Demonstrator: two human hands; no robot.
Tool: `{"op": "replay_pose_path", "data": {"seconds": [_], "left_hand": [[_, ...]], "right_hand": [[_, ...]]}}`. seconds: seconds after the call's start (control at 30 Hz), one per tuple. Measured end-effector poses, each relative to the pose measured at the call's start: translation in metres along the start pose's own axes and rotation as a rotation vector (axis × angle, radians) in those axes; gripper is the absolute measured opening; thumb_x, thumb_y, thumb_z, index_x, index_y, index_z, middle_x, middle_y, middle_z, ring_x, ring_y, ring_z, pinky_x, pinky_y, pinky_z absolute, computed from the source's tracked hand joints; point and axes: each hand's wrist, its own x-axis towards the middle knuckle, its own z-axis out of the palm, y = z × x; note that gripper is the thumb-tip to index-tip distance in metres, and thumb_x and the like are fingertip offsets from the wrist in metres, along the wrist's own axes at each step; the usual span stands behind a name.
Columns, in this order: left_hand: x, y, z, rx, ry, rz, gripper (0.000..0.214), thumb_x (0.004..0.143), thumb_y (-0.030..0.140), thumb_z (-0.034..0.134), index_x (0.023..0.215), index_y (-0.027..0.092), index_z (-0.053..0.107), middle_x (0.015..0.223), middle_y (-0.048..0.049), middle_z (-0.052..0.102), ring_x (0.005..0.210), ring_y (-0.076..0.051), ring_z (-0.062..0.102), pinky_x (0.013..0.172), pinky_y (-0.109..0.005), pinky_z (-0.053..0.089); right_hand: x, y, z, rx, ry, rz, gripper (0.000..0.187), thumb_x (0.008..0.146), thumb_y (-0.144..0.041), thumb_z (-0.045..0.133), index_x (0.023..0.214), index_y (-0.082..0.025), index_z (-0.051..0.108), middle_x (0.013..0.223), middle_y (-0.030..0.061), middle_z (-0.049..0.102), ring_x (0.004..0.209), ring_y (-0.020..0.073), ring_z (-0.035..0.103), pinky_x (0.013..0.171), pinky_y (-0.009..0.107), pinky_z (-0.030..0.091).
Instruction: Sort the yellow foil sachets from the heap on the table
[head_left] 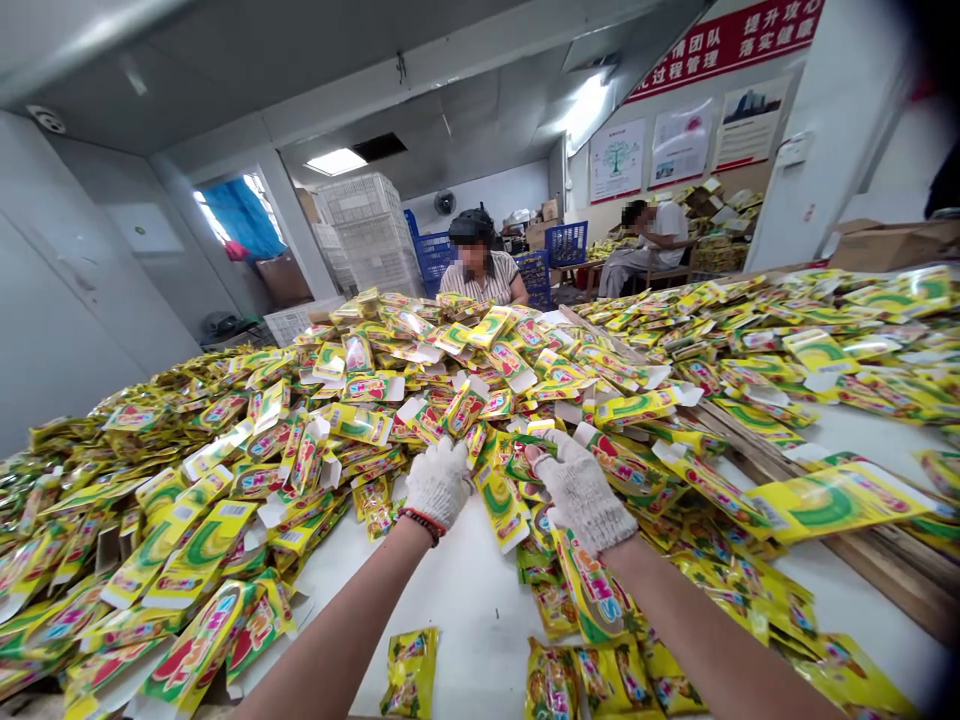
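Note:
My left hand (439, 485), in a white knit glove with a beaded bracelet at the wrist, reaches into the near side of the heap. Its fingers are curled, and what they grip is hidden; a small yellow printed box (465, 405) lies just beyond them. To the right, my gloved right hand (589, 495) pinches a small green-and-red packet (523, 458) between thumb and fingers. Between both hands a yellow box (502, 505) with a green curved print slopes down onto the white tabletop (457, 600). Another yellow box (589, 585) lies under my right wrist.
Yellow boxes, many with open flaps, are heaped across the table. Filled yellow packets (615, 680) lie at the front right, and a single packet (411, 672) front centre. A wooden strip (885, 575) crosses the right. One person (484, 275) sits opposite; another (660, 240) sits farther back.

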Motion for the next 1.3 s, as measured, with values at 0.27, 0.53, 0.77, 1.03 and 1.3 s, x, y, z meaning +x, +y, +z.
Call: {"op": "replay_pose_path", "data": {"seconds": [0.27, 0.53, 0.77, 1.03, 1.3], "left_hand": [[-0.045, -0.015, -0.034, -0.349, 0.123, 0.102, 0.023, 0.092, 0.021, 0.045, 0.095, 0.021, 0.068, 0.098, -0.0046, 0.07, 0.093, -0.018, 0.063, 0.086, -0.026, 0.048], [-0.09, -0.031, -0.036, -1.067, 0.19, -0.226, 0.019, 0.08, 0.025, 0.063, 0.095, 0.021, 0.074, 0.116, -0.0059, 0.07, 0.11, -0.023, 0.063, 0.089, -0.029, 0.051], [-0.102, -0.012, -0.038, -1.578, -0.027, -0.742, 0.051, 0.072, 0.063, 0.068, 0.096, 0.017, 0.068, 0.079, -0.0051, 0.073, 0.075, -0.023, 0.071, 0.063, -0.032, 0.057], [-0.127, 0.001, -0.031, -1.693, -0.449, -0.535, 0.072, 0.065, 0.041, 0.084, 0.127, 0.021, 0.054, 0.08, -0.0055, 0.072, 0.075, -0.025, 0.073, 0.071, -0.036, 0.057], [-0.116, 0.0, -0.041, -1.192, -0.279, -0.444, 0.106, 0.054, 0.019, 0.085, 0.146, 0.025, 0.032, 0.102, -0.0082, 0.07, 0.078, -0.022, 0.07, 0.069, -0.03, 0.054]], "right_hand": [[-0.007, -0.024, -0.019, 0.367, -0.136, 0.254, 0.015, 0.088, -0.036, 0.056, 0.096, -0.026, 0.049, 0.079, -0.0031, 0.06, 0.057, 0.0105, 0.058, 0.042, 0.017, 0.039], [-0.022, 0.004, 0.002, 0.466, -0.534, 0.541, 0.012, 0.081, -0.026, 0.064, 0.084, -0.017, 0.056, 0.069, -0.0031, 0.059, 0.046, 0.0041, 0.047, 0.041, 0.013, 0.029], [-0.047, 0.034, 0.052, -0.106, -0.516, 0.087, 0.021, 0.079, -0.035, 0.066, 0.087, -0.019, 0.055, 0.062, -0.0066, 0.055, 0.042, 0.0078, 0.054, 0.036, 0.017, 0.033], [-0.042, 0.021, 0.037, -0.282, -0.433, -0.041, 0.009, 0.08, -0.025, 0.062, 0.087, -0.02, 0.06, 0.068, -0.0038, 0.059, 0.054, 0.0095, 0.055, 0.046, 0.018, 0.046], [-0.035, 0.009, 0.025, -0.239, -0.466, 0.021, 0.014, 0.08, -0.031, 0.064, 0.085, -0.02, 0.059, 0.065, -0.0048, 0.056, 0.047, 0.0076, 0.051, 0.041, 0.018, 0.044]]}}
